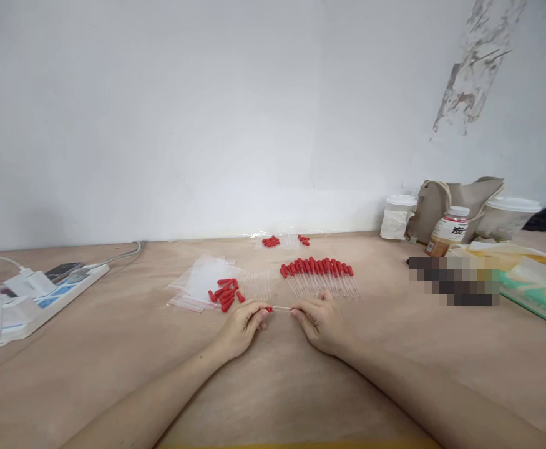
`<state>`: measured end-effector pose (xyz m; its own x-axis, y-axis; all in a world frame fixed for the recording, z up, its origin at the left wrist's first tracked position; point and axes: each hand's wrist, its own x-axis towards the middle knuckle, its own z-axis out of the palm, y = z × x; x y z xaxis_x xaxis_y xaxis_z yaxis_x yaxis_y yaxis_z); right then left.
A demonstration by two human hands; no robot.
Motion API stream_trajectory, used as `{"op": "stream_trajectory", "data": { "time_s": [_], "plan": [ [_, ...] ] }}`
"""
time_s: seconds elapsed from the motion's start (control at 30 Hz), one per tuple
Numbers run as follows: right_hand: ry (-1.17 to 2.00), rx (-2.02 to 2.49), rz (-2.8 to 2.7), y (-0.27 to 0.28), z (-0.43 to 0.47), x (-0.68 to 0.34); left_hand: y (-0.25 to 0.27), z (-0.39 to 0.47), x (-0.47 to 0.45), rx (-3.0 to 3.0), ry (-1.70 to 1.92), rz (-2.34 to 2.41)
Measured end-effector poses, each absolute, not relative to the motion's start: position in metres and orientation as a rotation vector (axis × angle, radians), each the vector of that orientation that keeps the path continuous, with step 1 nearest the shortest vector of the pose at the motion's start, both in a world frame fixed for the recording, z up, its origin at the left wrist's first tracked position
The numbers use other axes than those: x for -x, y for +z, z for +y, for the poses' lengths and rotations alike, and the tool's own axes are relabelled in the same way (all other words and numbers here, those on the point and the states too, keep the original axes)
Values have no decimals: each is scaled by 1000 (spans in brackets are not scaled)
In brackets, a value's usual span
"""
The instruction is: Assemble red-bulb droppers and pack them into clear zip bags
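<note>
My left hand (247, 325) is closed around a red rubber bulb (269, 309), only its end showing. My right hand (318, 321) pinches a thin clear glass tube (282, 308), whose left end meets or enters the bulb. Beyond my left hand lies a small heap of loose red bulbs (226, 293). Several bare glass tubes (257, 285) lie side by side just right of that heap. Past my right hand, a fanned row of droppers (319, 268) has red bulbs at the far ends and glass tips toward me.
Clear zip bags (202, 280) lie behind the loose bulbs. Bagged bulbs and tubes (286, 241) rest by the wall. A power strip (52, 302) with cables is at left. At right stand a lidded cup (398, 216), a bottle (449, 231), a bag (425, 209) and a green-white packet (537, 290).
</note>
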<state>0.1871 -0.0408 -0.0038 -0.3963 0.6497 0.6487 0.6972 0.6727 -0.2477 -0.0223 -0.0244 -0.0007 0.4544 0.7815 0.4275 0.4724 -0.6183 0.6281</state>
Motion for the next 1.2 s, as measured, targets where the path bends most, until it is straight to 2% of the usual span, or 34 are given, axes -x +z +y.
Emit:
{"op": "stream_trajectory", "data": {
  "time_s": [0.23, 0.53, 0.93, 1.2],
  "plan": [
    [35, 1042, -2245, 3, -38, -190, 9, -33, 20, -2401, 987, 963],
    [-241, 1024, -2272, 2, -41, -188, 7, -35, 20, -2582, 893, 997],
    [-95, 1113, -2270, -2, -45, -179, 5, -34, 21, -2628, 872, 953],
    [-353, 1052, -2350, 8, -46, -185, 8, -31, 25, -2630, 961, 1089]
  ]
}}
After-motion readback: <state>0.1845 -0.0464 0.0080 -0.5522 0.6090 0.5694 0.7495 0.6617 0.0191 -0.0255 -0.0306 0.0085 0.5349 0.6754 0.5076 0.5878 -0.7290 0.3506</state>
